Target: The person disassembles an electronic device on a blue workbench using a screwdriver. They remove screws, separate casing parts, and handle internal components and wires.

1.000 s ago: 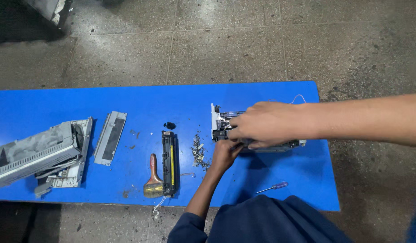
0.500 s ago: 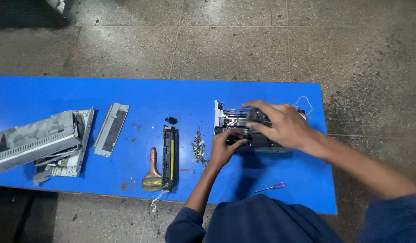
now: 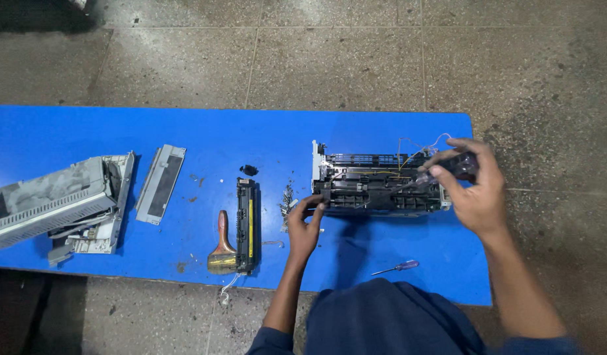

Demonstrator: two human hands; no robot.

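Now both hands' closed fingers (image 3: 314, 204) pinch the printer chassis (image 3: 379, 185) between them, endwise.

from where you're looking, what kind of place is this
Likely a repair or dismantling workshop for office machines: a stripped printer frame lies on a blue table over a bare concrete floor, with a screwdriver, a brush and removed grey covers nearby.

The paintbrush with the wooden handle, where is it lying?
In the head view the paintbrush lies near the front edge of the blue table, just left of the long black cartridge and left of the left hand.
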